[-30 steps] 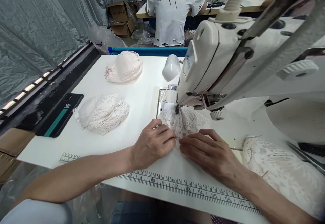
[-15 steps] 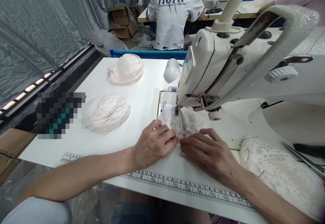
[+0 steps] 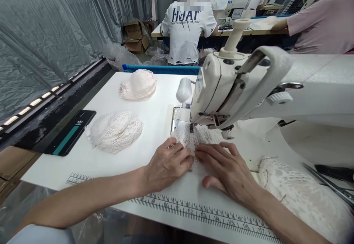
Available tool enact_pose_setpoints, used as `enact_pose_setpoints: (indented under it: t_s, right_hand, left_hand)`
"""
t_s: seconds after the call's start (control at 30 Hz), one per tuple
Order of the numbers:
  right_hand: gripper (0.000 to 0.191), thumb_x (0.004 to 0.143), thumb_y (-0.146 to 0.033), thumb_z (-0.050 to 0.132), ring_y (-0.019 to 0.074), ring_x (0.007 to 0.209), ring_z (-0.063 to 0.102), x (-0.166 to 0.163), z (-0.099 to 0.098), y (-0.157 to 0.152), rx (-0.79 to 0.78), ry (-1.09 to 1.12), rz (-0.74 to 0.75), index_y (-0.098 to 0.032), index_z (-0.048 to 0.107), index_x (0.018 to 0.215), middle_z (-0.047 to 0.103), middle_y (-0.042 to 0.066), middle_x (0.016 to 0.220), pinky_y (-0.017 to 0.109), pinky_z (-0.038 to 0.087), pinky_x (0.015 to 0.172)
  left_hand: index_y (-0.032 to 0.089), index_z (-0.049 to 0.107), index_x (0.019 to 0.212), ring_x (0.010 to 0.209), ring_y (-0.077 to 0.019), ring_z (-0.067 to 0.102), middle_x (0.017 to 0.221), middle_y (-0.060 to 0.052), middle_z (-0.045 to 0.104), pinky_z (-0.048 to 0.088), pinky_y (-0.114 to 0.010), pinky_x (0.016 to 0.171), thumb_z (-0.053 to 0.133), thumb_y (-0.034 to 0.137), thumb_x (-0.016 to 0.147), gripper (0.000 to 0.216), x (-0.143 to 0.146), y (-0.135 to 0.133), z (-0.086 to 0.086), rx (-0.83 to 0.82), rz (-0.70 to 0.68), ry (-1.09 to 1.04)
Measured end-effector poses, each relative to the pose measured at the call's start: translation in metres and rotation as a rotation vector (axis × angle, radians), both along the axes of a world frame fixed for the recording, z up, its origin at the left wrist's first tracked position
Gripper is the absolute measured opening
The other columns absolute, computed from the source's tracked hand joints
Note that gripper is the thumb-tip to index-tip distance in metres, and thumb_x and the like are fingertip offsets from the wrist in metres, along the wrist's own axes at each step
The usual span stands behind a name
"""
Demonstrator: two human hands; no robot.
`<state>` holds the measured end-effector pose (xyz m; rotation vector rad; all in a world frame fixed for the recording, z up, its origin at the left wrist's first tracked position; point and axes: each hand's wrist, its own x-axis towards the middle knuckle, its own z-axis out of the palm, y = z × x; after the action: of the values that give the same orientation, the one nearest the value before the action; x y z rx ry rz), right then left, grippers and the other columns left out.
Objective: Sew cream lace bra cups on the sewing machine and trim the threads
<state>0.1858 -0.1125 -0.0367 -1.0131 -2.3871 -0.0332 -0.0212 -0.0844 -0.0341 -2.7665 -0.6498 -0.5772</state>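
Both hands press flat, fingers extended, on a white lace fabric piece [image 3: 193, 137]: left hand [image 3: 167, 163] beside right hand [image 3: 228, 168], just before the white sewing machine's [image 3: 249, 89] needle.

Grey plastic sheeting [image 3: 49, 34] left; cardboard boxes [image 3: 135, 35] behind white table [image 3: 91, 163].
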Motion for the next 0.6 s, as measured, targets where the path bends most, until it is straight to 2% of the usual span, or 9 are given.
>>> enact_pose_setpoints:
  t_s: [0.1, 0.23, 0.33, 0.47, 0.6]
  right_hand:
    - [0.06, 0.09, -0.059, 0.023, 0.0238, 0.099, 0.058, 0.001, -0.004, 0.009, 0.024, -0.054, -0.07, -0.014, 0.059, 0.104, 0.064, 0.013, 0.111, 0.041, 0.033, 0.087]
    - [0.06, 0.091, -0.059, 0.025, 0.026, 0.099, 0.058, 0.005, -0.011, 0.022, 0.045, -0.165, -0.151, -0.014, 0.054, 0.117, 0.06, 0.015, 0.119, 0.044, 0.034, 0.088]
    - [0.064, 0.089, -0.061, 0.026, 0.0284, 0.101, 0.057, 0.007, -0.015, 0.027, 0.015, -0.24, -0.195, -0.014, 0.048, 0.127, 0.06, 0.017, 0.117, 0.046, 0.035, 0.087]
    - [0.062, 0.091, -0.059, 0.025, 0.0288, 0.101, 0.057, 0.009, -0.018, 0.031, -0.016, -0.268, -0.217, -0.019, 0.04, 0.135, 0.062, 0.015, 0.114, 0.048, 0.037, 0.086]
    - [0.06, 0.091, -0.057, 0.027, 0.0291, 0.103, 0.057, 0.009, -0.017, 0.031, -0.013, -0.265, -0.202, -0.02, 0.035, 0.138, 0.062, 0.015, 0.114, 0.048, 0.038, 0.086]
  left_hand:
    - [0.013, 0.06, 0.093, 0.082, -0.0148, 0.057, 0.088, -0.003, 0.062, 0.04, -0.035, 0.082, 0.051, 0.026, 0.09, 0.015, 0.002, 0.01, 0.001, 0.006, 0.016, 0.019]
    - [0.014, 0.059, 0.089, 0.075, -0.0144, 0.056, 0.083, -0.002, 0.061, 0.041, -0.034, 0.078, 0.048, 0.026, 0.092, 0.017, 0.007, 0.03, 0.002, 0.014, 0.041, 0.027]
    - [0.014, 0.058, 0.094, 0.078, -0.0153, 0.057, 0.089, -0.003, 0.061, 0.04, -0.035, 0.08, 0.048, 0.028, 0.091, 0.017, 0.008, 0.041, 0.001, -0.002, 0.053, 0.026]
    - [0.014, 0.055, 0.103, 0.088, -0.0165, 0.058, 0.098, -0.005, 0.061, 0.039, -0.037, 0.087, 0.049, 0.025, 0.091, 0.017, 0.007, 0.046, -0.001, -0.02, 0.06, 0.032]
    - [0.014, 0.055, 0.102, 0.09, -0.0164, 0.058, 0.099, -0.005, 0.062, 0.039, -0.038, 0.09, 0.046, 0.022, 0.092, 0.015, 0.006, 0.046, -0.001, -0.018, 0.065, 0.037]
